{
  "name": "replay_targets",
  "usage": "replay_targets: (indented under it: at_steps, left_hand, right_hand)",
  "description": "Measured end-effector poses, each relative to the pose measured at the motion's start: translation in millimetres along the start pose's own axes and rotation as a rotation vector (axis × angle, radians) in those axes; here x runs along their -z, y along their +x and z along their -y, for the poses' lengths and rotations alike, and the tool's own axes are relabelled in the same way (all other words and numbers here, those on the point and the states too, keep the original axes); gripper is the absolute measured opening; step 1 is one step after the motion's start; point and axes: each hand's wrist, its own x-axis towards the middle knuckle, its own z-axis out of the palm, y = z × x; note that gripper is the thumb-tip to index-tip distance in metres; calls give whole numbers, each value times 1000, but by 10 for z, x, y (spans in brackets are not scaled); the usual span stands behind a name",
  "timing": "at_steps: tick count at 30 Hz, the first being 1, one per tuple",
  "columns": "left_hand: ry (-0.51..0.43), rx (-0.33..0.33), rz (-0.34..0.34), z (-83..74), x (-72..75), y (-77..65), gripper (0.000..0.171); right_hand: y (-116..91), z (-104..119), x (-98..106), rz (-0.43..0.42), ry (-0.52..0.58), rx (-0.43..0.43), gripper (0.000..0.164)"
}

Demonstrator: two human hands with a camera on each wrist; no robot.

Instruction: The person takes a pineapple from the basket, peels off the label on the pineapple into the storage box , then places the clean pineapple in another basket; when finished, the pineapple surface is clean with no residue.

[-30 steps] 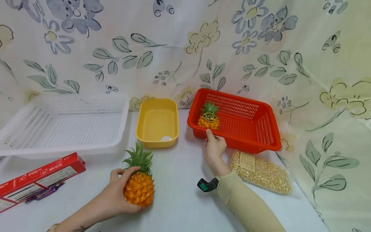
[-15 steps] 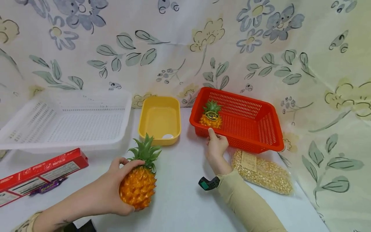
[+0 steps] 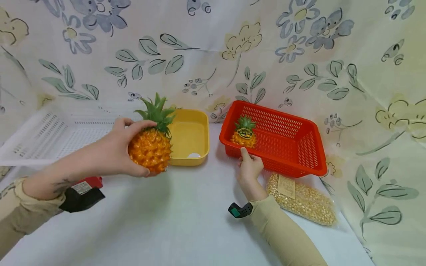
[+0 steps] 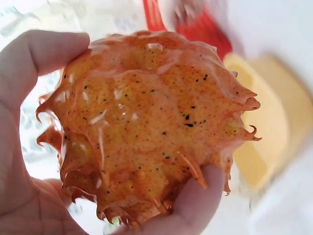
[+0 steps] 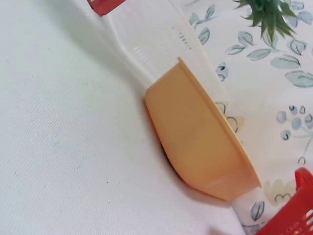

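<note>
My left hand (image 3: 114, 149) grips a small orange pineapple (image 3: 150, 149) with green leaves, raised above the table before the white basket and yellow tub. The left wrist view shows the spiny underside of the pineapple (image 4: 151, 122) between thumb and fingers. With thumb on the rim and fingers curled against the outer wall, my right hand (image 3: 250, 170) holds the front edge of the red basket (image 3: 283, 159). A second pineapple (image 3: 244, 138), bearing a black label, lies at that basket's left end. In the right wrist view only the leaves (image 5: 269, 17) of the lifted pineapple show.
A white basket (image 3: 90, 127) stands at back left, partly hidden by my left arm. The yellow tub (image 3: 191, 138) sits between the baskets. My left forearm mostly covers a red box (image 3: 94, 181). A bag of corn kernels (image 3: 304, 199) lies before the red basket.
My left hand has lifted the pineapple off the table and moved it up and away, towards the containers. The right hand has stayed at the red basket's rim.
</note>
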Motion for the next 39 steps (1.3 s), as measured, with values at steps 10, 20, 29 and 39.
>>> replay_targets:
  at_steps: [10, 20, 29, 39]
  left_hand:
    - [158, 61, -1, 423, 460, 448, 98]
    - [196, 124, 76, 938, 464, 677, 93]
    - [170, 142, 117, 1151, 385, 731, 99]
    - [144, 67, -13, 856, 595, 772, 102]
  right_hand:
    - [-8, 7, -5, 3, 12, 16, 23]
    - [11, -9, -9, -17, 31, 35, 24]
    - [-3, -13, -11, -11, 41, 31, 21]
    - [-4, -14, -25, -26, 30, 32, 22]
